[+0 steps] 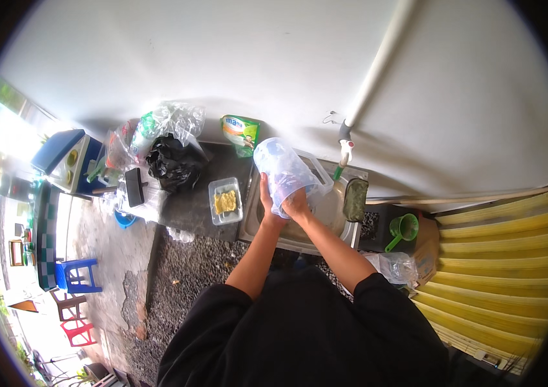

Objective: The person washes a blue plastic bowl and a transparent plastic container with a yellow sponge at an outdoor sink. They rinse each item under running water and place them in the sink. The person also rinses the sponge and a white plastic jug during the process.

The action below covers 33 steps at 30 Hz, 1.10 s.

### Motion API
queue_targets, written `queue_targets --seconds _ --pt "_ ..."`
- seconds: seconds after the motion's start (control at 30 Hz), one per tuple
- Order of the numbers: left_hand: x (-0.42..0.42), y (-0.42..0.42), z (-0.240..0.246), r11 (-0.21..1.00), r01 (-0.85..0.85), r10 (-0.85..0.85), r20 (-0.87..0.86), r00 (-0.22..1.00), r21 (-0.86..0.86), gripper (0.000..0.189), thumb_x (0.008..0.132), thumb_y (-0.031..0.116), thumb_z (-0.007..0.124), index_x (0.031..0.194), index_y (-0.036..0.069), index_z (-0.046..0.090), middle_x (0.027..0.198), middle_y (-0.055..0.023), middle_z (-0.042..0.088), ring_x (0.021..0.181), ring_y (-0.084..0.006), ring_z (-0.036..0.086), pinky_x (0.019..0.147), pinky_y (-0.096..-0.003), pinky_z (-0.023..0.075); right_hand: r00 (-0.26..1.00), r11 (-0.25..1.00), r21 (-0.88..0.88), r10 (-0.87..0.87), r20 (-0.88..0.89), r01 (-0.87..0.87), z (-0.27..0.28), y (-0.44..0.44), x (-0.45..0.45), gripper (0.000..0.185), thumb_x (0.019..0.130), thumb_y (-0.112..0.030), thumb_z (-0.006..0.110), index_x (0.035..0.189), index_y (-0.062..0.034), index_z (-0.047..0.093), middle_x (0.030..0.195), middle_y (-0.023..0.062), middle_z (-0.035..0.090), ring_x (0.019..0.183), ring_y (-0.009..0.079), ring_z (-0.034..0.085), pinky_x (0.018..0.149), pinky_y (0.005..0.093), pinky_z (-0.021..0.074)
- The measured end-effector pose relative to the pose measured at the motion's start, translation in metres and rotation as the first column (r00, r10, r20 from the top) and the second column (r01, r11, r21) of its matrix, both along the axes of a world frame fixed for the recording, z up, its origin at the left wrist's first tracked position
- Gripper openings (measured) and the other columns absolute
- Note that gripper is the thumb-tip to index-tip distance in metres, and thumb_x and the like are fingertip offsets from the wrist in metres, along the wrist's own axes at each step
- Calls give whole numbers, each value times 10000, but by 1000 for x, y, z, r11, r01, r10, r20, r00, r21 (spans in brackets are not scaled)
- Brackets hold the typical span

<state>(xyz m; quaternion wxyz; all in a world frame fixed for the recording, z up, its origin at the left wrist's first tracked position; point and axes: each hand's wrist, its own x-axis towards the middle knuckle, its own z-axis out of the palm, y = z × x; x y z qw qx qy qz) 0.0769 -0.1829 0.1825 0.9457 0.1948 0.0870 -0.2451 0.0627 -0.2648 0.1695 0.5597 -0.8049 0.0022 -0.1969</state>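
Over a metal sink (332,205) I hold a translucent plastic pitcher (281,162) tilted, its open mouth towards me and its handle on the right. My left hand (269,200) grips the near left side of the pitcher. My right hand (295,202) reaches into the mouth; its fingers are partly hidden by the plastic, and whether they hold something cannot be told. Left of the sink, a clear plastic tub (229,218) holds a yellow sponge-like pad (225,202). A tap with a green end (338,172) hangs over the back of the sink.
A green dish-soap pouch (241,135) leans on the wall. A black plastic bag (175,162) and a dark phone-like object (134,187) lie left. A dark green block-like object (355,200) rests on the sink's right rim. Farther right are a green dipper (403,228) and a clear bag (395,268).
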Motion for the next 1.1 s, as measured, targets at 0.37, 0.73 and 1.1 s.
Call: queue_targets --seconds 0.37,0.73,1.1 --pt "-13 -12 15 956 184 -170 -77 982 227 605 949 400 658 1408 33 516 1252 -98 646 1133 -251 631 1010 -385 494 959 794 -600 -84 -270 -99 -3 -57 20 536 999 -336 541 1446 -42 511 1421 175 563 1319 329 519 1118 439 392" --pt "-20 -20 25 949 226 -206 -108 973 220 683 921 456 673 1427 37 487 1274 -116 625 1165 -266 601 1033 -412 467 917 938 -343 -179 -357 50 -40 -36 15 545 976 -384 583 1413 -59 552 1422 201 553 1337 353 498 1130 464 374" --pt "14 -5 17 968 121 -102 -96 990 219 651 945 439 636 1414 13 485 1271 -143 618 1169 -286 602 1030 -421 473 995 898 -436 21 -95 -61 27 -39 -16 490 900 -245 620 1342 -37 578 1317 255 602 1222 451 558 1038 520 427"
